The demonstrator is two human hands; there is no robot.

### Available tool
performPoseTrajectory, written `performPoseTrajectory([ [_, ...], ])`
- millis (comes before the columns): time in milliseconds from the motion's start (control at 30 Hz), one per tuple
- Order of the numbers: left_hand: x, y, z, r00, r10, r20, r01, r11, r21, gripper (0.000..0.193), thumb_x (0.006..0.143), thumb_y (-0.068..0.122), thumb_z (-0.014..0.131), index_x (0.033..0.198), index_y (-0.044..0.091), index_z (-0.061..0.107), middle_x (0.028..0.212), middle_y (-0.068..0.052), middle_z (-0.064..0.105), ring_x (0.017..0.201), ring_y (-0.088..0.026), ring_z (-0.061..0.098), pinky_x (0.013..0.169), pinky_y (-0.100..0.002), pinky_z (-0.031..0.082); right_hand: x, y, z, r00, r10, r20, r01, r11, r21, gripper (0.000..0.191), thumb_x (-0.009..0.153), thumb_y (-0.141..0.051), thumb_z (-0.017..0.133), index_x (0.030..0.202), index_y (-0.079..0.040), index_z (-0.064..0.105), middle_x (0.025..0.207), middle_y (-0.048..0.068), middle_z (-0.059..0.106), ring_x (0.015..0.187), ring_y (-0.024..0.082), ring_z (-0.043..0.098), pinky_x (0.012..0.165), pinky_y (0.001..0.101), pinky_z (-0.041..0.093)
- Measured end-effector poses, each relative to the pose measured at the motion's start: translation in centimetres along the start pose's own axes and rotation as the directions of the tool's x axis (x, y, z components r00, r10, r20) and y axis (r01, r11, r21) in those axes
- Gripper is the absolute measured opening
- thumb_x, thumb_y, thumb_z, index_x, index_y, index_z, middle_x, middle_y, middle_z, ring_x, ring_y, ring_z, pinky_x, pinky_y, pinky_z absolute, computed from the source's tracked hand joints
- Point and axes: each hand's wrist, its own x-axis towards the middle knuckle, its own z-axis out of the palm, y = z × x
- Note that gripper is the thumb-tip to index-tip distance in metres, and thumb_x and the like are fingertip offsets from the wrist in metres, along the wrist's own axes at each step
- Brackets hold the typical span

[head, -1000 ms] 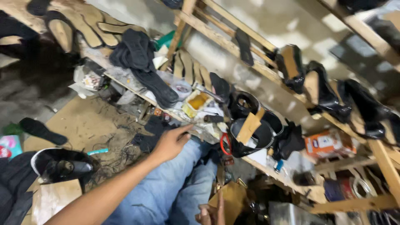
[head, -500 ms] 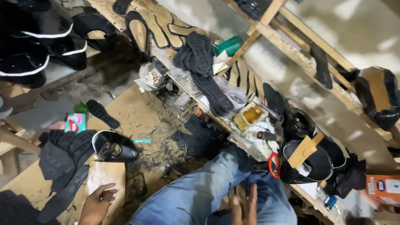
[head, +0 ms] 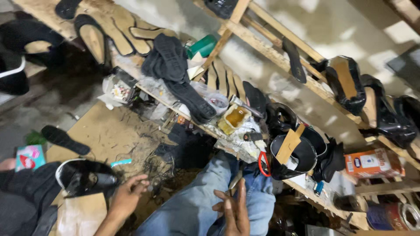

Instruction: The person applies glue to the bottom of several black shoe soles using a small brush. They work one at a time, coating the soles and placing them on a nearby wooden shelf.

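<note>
Your left hand (head: 127, 199) hangs low over the floor (head: 105, 131) with its grip loosely curled and nothing in it, the fingertips just beside the black shoe with a pale rim (head: 85, 177) that lies on its side by the sheet of cardboard (head: 81, 216). Your right hand (head: 234, 209) rests on your knee in blue jeans (head: 197, 205), fingers stretched out flat, holding nothing. Since the shoe is the nearest thing to the reaching hand, I judge that picking it up is the step in hand, so take it by the firm rim at the opening, not by the soft upper, which looks as if it would fold. The floor around it carries dark scraps and thread-like offcuts (head: 157, 168), so lift straight up to keep from dragging that litter along. A loose black sole (head: 65, 140) lies well apart on the far side, and dark cloth (head: 26, 196) is bunched against the shoe's near side; mind that your fingers close on the shoe alone. The desk (head: 144, 89) ahead is crowded: stacked black soles (head: 183, 83), a yellowish tub of glue (head: 234, 118), and a shoe upper with a cardboard strip (head: 291, 153) near red-handled scissors (head: 262, 164). Keep your right hand free on the knee to receive the shoe, because there is little bare room on that edge for setting it down.
</note>
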Motion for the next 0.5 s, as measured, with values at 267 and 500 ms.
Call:
performPoseTrajectory([
  [267, 2.4, 0.8, 2.0, 0.992, 0.029, 0.123, -0.016, 0.994, -0.112, 0.032, 0.099, 0.018, 0.059, 0.129, 0.01, 0.067, 0.111, -0.007, 0.08, 0.09, -0.016, 0.069, 0.079, -0.03, 0.056, 7.2, -6.8, 1.0, 0.994, 0.044, 0.104, -0.021, 0.977, -0.213, 0.08, 0.098, -0.005, 0.051, 0.165, -0.012, 0.007, 0.125, 0.019, 0.067, 0.1, 0.019, 0.068, 0.09, 0.0339, 0.053],
  [500, 5.1, 2.0, 0.8, 0.999, -0.048, 0.009, 0.049, 0.989, -0.137, 0.032, 0.099, 0.017, 0.057, 0.127, 0.009, 0.069, 0.111, -0.008, 0.08, 0.094, -0.015, 0.071, 0.083, -0.03, 0.056, 18.4, -7.6, 7.6, 0.944, -0.081, 0.32, 0.206, 0.902, -0.38, 0.075, 0.099, -0.006, 0.057, 0.164, -0.015, 0.02, 0.127, 0.014, 0.07, 0.116, 0.022, 0.066, 0.096, 0.0331, 0.053],
])
